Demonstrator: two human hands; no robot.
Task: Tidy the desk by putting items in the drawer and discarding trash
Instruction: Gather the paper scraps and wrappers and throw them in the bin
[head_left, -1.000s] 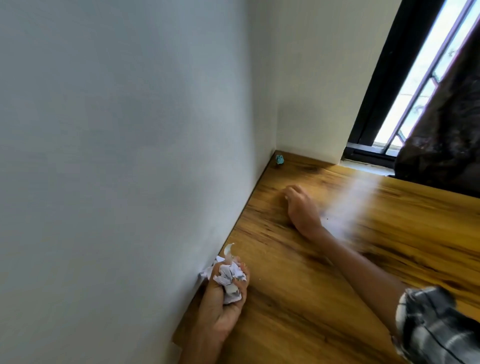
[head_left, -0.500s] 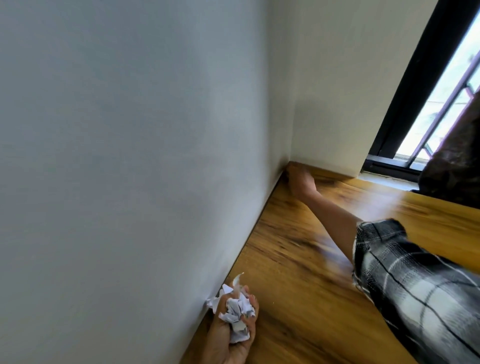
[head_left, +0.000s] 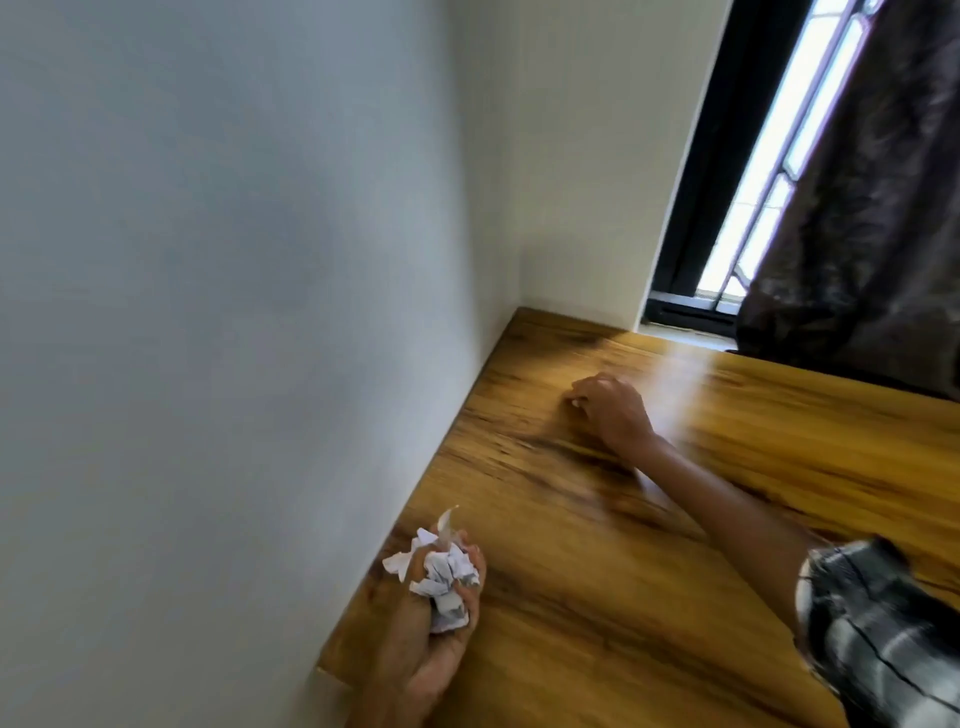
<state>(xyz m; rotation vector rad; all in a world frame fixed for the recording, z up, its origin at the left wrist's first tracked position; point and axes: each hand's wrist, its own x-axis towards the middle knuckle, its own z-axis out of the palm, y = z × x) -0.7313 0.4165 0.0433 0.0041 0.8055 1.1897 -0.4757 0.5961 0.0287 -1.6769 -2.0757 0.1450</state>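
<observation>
Wood tabletop (head_left: 675, 545) by the wall looks bare around my grips. Left hand (head_left: 436, 618) holds the crumpled paper (head_left: 441, 577), not yet binned. Right hand (head_left: 610, 410) is curled ahead of it, contents unclear. Drawer, bin out of view.

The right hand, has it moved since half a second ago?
Yes. The right hand has pulled back from the wall corner toward the person.

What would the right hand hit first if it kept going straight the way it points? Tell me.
The right hand points toward the desk's far left corner. The wooden desktop ahead looks bare, so it would probably meet the white wall first; depth is unclear.
</observation>
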